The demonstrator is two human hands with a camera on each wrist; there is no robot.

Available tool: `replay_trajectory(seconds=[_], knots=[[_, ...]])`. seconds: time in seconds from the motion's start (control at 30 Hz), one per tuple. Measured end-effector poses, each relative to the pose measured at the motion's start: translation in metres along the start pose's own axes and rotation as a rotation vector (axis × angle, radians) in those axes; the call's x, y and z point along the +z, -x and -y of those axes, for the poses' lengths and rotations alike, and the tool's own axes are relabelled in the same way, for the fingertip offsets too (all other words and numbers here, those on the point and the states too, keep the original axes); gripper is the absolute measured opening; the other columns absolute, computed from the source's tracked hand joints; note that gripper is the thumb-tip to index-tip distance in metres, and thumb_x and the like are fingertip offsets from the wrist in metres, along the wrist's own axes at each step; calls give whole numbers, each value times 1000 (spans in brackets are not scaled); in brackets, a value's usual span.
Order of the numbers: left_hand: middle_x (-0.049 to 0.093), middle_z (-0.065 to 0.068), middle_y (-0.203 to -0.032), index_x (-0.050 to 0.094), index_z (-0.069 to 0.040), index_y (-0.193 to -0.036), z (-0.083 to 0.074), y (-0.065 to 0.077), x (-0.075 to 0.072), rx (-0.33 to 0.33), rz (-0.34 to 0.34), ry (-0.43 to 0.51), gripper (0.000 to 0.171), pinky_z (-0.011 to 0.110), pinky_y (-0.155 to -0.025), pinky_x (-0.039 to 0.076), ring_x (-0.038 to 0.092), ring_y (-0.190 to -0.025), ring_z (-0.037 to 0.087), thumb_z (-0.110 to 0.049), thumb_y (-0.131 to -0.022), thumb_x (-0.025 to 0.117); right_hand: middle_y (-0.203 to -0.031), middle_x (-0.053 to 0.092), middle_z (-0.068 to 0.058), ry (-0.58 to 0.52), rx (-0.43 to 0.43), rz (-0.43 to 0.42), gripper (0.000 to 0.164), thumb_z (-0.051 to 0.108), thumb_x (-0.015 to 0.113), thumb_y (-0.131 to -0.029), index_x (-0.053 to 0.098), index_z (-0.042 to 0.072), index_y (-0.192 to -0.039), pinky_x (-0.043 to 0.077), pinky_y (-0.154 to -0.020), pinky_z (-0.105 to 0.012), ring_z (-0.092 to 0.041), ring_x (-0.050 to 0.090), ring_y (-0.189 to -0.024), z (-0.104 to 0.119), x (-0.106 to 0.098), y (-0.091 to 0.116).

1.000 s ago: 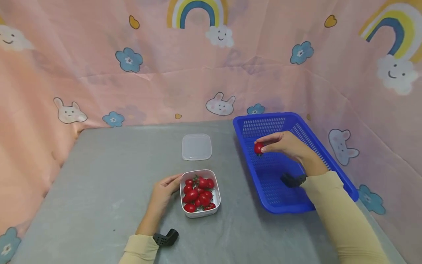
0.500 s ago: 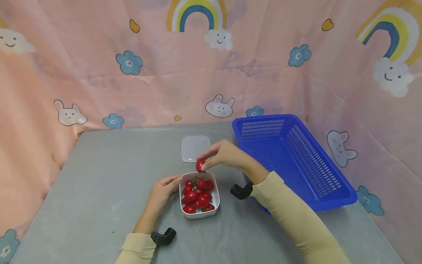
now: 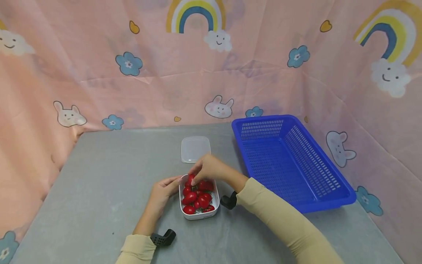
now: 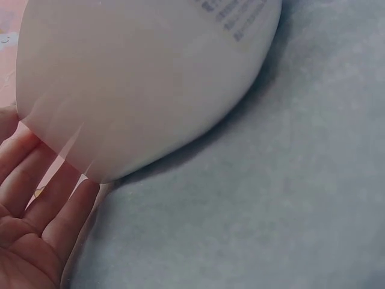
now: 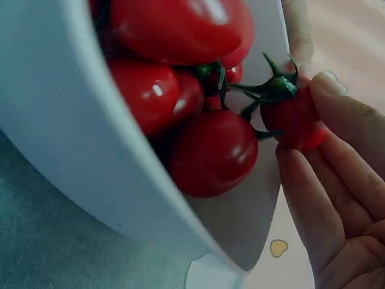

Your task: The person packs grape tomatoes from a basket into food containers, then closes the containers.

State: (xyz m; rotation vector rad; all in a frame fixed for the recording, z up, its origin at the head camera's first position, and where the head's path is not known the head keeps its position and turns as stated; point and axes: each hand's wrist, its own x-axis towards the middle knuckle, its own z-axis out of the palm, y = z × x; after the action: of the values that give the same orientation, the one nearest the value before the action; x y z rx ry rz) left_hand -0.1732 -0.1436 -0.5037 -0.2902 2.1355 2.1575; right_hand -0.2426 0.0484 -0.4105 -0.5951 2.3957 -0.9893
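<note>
A white square container [image 3: 202, 215] full of red cherry tomatoes [image 3: 189, 198] stands on the grey table. At its left far corner my left hand [image 3: 163, 190] touches the outer wall with fairly straight fingers; the left wrist view shows those fingertips against the container's pale side [image 4: 144, 78]. My right hand [image 3: 211, 170] pinches one cherry tomato [image 5: 295, 117], its green stem end pointing into the container, between thumb and fingers. In the head view this tomato is at the far left corner, over the others. Several tomatoes [image 5: 213, 153] with green calyxes lie inside.
A clear plastic lid [image 3: 195, 148] lies flat just behind the container. To the right stands a large blue slotted basket [image 3: 290, 168], nothing visible inside, close under the right forearm. A pink printed cloth [image 3: 171, 80] hangs behind and at the sides.
My right hand has carried the tomato from over the blue basket leftward, then down into the white container's far left corner. The left hand stays at the container.
</note>
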Motion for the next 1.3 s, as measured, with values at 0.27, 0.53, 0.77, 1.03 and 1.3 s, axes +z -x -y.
replay_trajectory(seconds=[0.27,0.53,0.77,1.03,1.3], knots=[[76,2,-107,70,5,-116,-2,-4,-3,1,1,5,33,19,-82,55,70,-89,3,-18,-92,69,-99,79,-3,8,-10,4,29,17,86,-75,80,11,-103,56,-88,-28,-12,71,-95,4,-6,-3],[71,11,-124,64,7,-125,-30,-25,-11,23,62,-35,40,22,-91,55,69,-97,0,-17,-94,68,-117,72,-17,-317,215,-211,29,13,72,-90,73,1,-116,56,-95,-35,-28,70,-110,-11,-50,-25],[57,20,-141,55,6,-136,-61,-68,-17,3,105,-43,50,31,-103,50,63,-124,24,-23,-96,65,-128,65,-24,-466,351,-277,34,6,65,-95,64,-8,-125,54,-97,-34,-32,65,-119,-31,-66,-49],[49,25,-147,45,8,-143,-69,-102,-16,-96,110,-8,47,38,-112,42,50,-136,34,-13,-102,55,-122,68,-25,-634,434,-389,30,0,67,-91,65,-12,-119,57,-89,-33,-26,73,-98,-46,-61,-66],[44,25,-151,43,10,-143,-62,-116,-5,-149,85,-65,56,39,-113,41,47,-139,35,-15,-98,62,-122,67,-26,-630,477,-439,33,-2,65,-91,60,-13,-122,56,-92,-33,-27,70,-97,-57,-49,-73]])
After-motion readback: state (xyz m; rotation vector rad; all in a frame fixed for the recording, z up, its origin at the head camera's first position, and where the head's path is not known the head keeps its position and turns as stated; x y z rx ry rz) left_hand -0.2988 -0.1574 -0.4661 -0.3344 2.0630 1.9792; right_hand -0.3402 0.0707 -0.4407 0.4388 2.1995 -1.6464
